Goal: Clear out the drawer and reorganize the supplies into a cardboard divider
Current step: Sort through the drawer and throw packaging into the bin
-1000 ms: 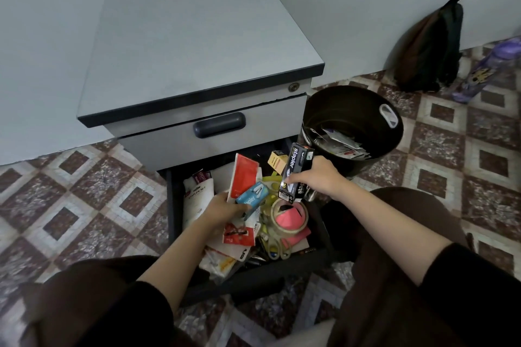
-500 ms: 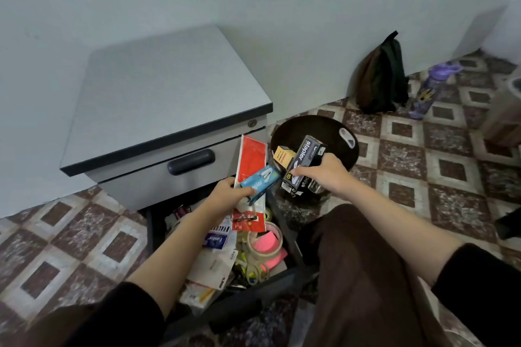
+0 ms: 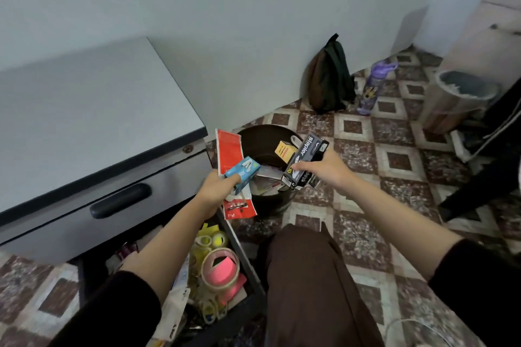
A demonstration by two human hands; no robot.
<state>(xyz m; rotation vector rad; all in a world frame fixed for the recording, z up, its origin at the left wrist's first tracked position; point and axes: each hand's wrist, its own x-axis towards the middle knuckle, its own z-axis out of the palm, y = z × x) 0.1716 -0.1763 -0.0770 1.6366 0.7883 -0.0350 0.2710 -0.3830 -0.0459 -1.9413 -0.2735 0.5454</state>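
**Drawer clear-out: both hands loaded, over the bin**

Drawer [image 3: 244, 259] is the low one of the grey cabinet [image 3: 84, 121] at left. It stands open near the person's knee and is far from emptied: a tape roll [image 3: 220, 269], pink notes [image 3: 235, 289] and yellow oddments lie inside. A black bin [image 3: 258, 139] sits just right of the cabinet with papers in it. No cardboard divider is in view.

Both hands are held above the bin, clear of the drawer. Judgement: each hand carries two items to save trips. I cannot say whether they are bound for the bin or for somewhere further right.

The left hand [image 3: 217, 191] has its fingers curled and pinches a red packet [image 3: 229, 149] and a small blue box [image 3: 244, 170] together. The packet is upright with the box laid across it.

The right hand [image 3: 324, 172] is wrapped round a dark stapler box [image 3: 306, 155], forefinger stretched along its face. A small yellow box [image 3: 284, 151] pokes up on the far side, seemingly in the same grip. The fingers holding it are hidden.
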